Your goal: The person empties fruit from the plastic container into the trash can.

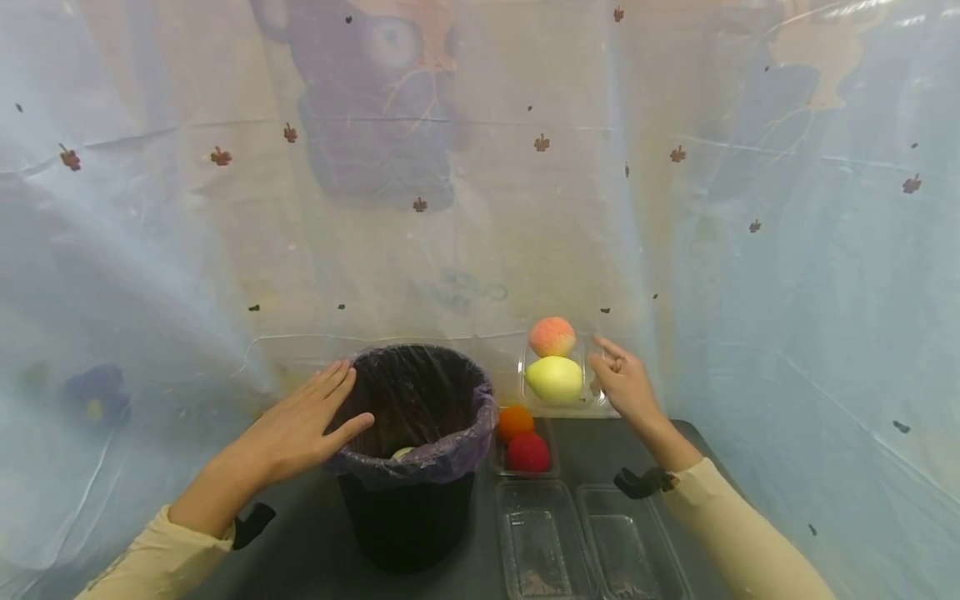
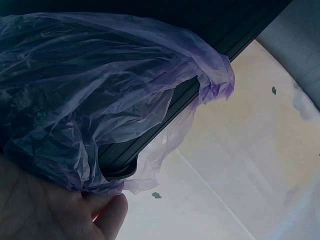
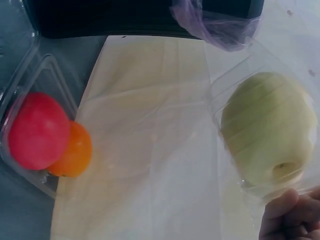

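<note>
My left hand [image 1: 307,425] lies with straight fingers on the left rim of a black bin [image 1: 408,525], its thumb reaching over the opening. A thin purple bag [image 1: 450,454] lines the bin and folds over its rim; in the left wrist view the fingertips are right at the bag's edge. Inside shows part of a pale round thing [image 1: 402,452]. My right hand [image 1: 628,385] pinches the right edge of a clear plastic container [image 3: 232,82], beyond the table's far edge. In it are an orange-pink peach [image 1: 552,337] and a larger yellow-green fruit [image 1: 555,380].
Right of the bin, another clear container holds an orange fruit [image 1: 516,423] and a red fruit [image 1: 528,452]. Nearer stand two clear containers, one left [image 1: 506,517] and one right [image 1: 660,533], on the dark table [image 1: 600,450]. A translucent patterned curtain [image 1: 487,233] hangs around the table.
</note>
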`<state>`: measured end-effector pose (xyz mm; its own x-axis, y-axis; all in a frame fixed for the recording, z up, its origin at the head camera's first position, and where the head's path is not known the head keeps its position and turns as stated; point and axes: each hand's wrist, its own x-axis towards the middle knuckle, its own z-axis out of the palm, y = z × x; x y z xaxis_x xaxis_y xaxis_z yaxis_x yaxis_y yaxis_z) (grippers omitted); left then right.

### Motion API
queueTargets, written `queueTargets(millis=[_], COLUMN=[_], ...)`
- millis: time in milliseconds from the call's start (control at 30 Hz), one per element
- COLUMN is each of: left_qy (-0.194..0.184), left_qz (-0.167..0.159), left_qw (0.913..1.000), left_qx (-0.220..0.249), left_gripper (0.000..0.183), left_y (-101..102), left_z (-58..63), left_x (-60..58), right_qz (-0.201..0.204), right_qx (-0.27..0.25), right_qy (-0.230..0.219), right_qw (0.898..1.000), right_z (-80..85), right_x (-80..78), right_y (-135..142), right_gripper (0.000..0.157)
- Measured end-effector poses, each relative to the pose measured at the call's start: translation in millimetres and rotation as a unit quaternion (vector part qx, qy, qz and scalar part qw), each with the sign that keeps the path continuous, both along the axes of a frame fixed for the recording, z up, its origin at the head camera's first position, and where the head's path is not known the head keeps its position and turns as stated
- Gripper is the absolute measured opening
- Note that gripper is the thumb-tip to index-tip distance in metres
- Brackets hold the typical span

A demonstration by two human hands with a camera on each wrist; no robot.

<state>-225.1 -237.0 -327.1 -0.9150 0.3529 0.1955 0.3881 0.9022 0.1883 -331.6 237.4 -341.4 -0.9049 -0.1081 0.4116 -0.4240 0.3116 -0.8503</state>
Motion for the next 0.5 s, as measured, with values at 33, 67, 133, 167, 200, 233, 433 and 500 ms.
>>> queueTargets(millis=[33, 67, 133, 167, 200, 233, 433, 500], left_qy=[0.0, 0.0, 0.0, 0.0, -0.001, -0.001, 0.0, 0.0], left_qz=[0.0, 0.0, -0.001, -0.001, -0.002, -0.002, -0.006, -0.006], left_qw=[1.0, 1.0, 1.0, 1.0, 1.0, 1.0, 1.0, 1.0], left_qx=[0.001, 0.001, 0.003, 0.004, 0.005, 0.005, 0.001, 0.001], left_gripper=[0.092, 0.092, 0.092, 0.092, 0.092, 0.092, 0.093, 0.093], left_y=[-0.2, -0.4, -0.8, -0.9, -1.0, -1.1, -0.7, -0.5], left_z=[0.2, 0.3, 0.5, 0.5, 0.5, 0.3, -0.4, -0.4], left_x=[0.1, 0.1, 0.2, 0.1, 0.0, -0.2, -1.3, -1.4], right_qz=[0.001, 0.002, 0.002, 0.001, 0.0, -0.004, -0.009, -0.006], right_qx=[0.0, -0.002, 0.001, 0.004, 0.006, 0.006, -0.013, -0.023], right_qy=[0.004, 0.007, 0.012, 0.016, 0.019, 0.022, 0.038, 0.046], right_qw=[1.0, 1.0, 1.0, 1.0, 1.0, 1.0, 0.999, 0.999], right_z=[5.5, 10.5, 20.8, 25.3, 29.4, 31.8, 44.8, 48.0], right_x=[3.7, 6.9, 13.8, 16.8, 19.5, 20.4, 22.5, 21.8], right_y=[-2.9, -5.5, -11.5, -14.4, -17.1, -19.1, -31.4, -35.2], right_gripper=[0.053, 0.053, 0.053, 0.052, 0.053, 0.052, 0.053, 0.052])
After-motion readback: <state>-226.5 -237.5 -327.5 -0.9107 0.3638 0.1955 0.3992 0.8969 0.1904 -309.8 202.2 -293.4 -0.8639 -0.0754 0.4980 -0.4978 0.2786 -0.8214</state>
